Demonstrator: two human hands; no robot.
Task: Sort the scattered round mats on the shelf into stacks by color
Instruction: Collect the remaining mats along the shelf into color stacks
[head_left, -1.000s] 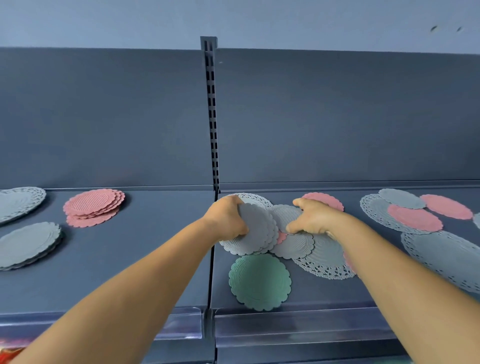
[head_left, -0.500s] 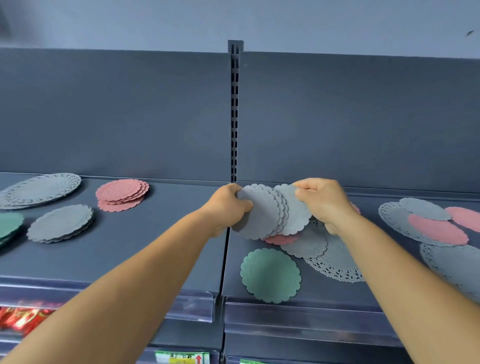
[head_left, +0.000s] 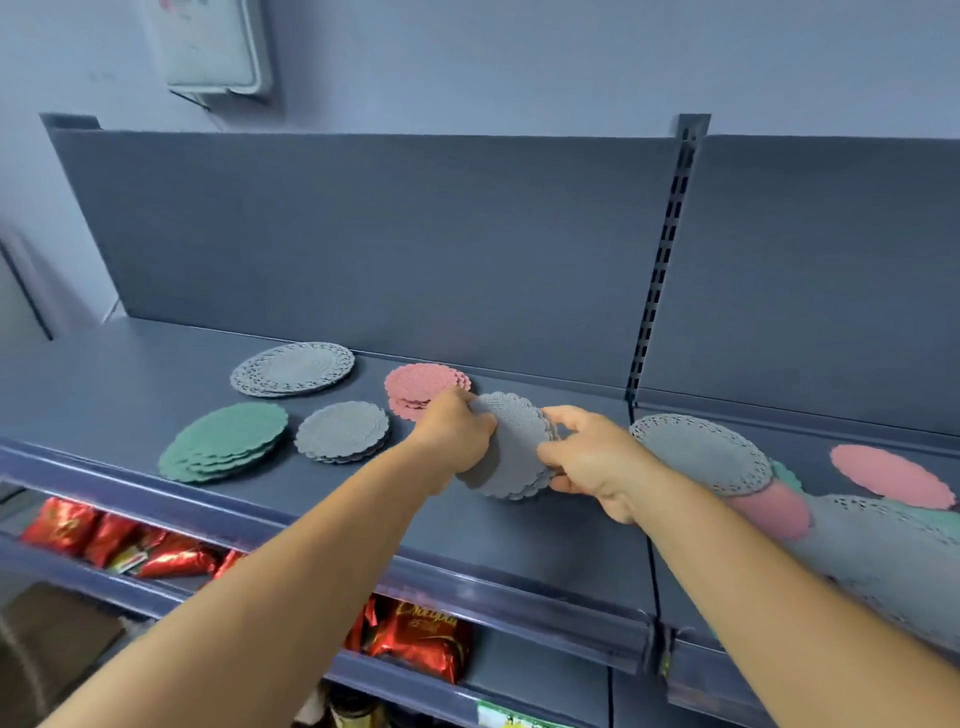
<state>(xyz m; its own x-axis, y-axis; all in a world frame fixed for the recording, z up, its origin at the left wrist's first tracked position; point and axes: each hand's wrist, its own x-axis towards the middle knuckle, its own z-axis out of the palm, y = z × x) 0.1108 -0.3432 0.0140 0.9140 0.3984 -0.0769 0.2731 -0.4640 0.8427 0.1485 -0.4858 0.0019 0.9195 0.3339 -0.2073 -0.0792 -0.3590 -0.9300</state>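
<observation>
My left hand (head_left: 454, 436) and my right hand (head_left: 592, 457) together grip a bundle of small grey mats (head_left: 514, 452), held tilted just above the dark shelf (head_left: 130, 374). To the left lie sorted stacks: small grey mats (head_left: 343, 431), green mats (head_left: 226, 441), pink mats (head_left: 421, 382) partly behind my left hand, and large grey lace mats (head_left: 293, 368). On the right section the mats are mixed: a large grey lace mat (head_left: 701, 452), a pink mat (head_left: 891, 475), another pink mat (head_left: 774, 506) and green edges under grey ones.
A slotted upright post (head_left: 662, 260) divides the two shelf sections. The shelf has a raised clear front rail (head_left: 467, 587). Red shiny packets (head_left: 415, 639) fill the lower shelf. A white box (head_left: 213, 47) hangs on the wall above.
Both hands lifted the bundle of grey mats off the mixed pile and carried it left past the post onto the left section. The view swung left with them.
</observation>
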